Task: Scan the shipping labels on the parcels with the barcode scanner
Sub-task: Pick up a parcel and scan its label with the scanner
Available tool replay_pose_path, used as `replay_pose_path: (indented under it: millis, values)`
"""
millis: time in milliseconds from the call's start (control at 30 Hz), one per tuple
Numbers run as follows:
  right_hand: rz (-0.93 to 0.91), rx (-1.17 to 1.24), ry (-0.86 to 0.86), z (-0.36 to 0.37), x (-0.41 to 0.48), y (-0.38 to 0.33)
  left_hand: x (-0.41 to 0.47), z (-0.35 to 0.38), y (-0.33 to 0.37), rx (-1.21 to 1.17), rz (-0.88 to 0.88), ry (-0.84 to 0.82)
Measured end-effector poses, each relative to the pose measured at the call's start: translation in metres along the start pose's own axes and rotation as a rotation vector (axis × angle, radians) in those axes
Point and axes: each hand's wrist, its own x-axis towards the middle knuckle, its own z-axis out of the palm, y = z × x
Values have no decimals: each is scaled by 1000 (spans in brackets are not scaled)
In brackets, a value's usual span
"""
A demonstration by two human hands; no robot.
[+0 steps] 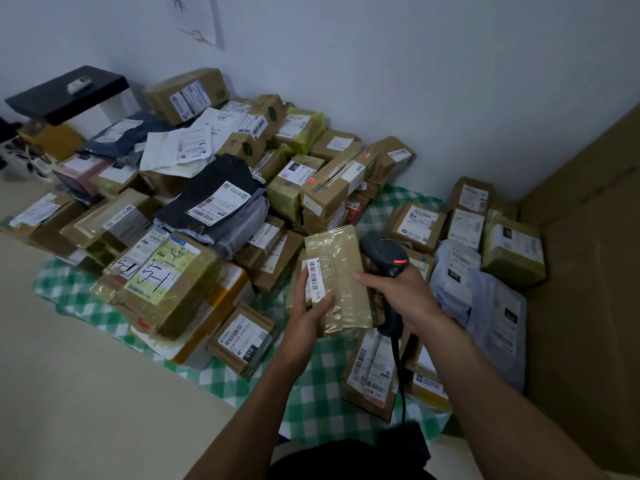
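Head view, centre of the frame: the left hand (313,311) holds a tape-wrapped brown parcel (341,271) upright above a green-checked cloth (311,393). Its fingers curl round the parcel's left edge and its thumb presses the near face. A white shipping label (314,279) with a barcode runs down the parcel's left part, directly above that thumb, so the label lies on the side held by the left hand.

Just right of the parcel, the right hand (403,294) is wrapped round the handle of a black barcode scanner (382,252). One digit stretches left across the parcel's right part; whether it touches cannot be told. The scanner's head stands beside the parcel's upper right edge and shows a small red light. Its dark cable (401,386) hangs down toward the lower centre of the frame.

Surroundings: a heap of labelled boxes and mailing bags (214,188) fills the left and upper centre, against a white wall. More labelled parcels (485,244) lie at the right, beside a large cardboard sheet (595,271). A black shelf (69,93) stands at upper left.
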Motion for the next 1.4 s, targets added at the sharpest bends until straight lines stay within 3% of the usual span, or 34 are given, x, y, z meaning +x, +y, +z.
replay_pose_path:
  millis: [267,467,633,833,1400]
  values:
    - [-9,-107,123,-13,10,-3,22,-2,19,271,147,35]
    - [-39,-240,-65,-22,-3,-21,62,-12,50,634,215,-50]
    - [-59,-393,-141,-23,-8,-28,87,-15,77,822,158,-178]
    - [-75,-485,-133,-24,-5,-30,100,-18,83,874,107,-268]
    - [-50,-437,-191,-33,-3,-34,120,-17,82,934,68,-321]
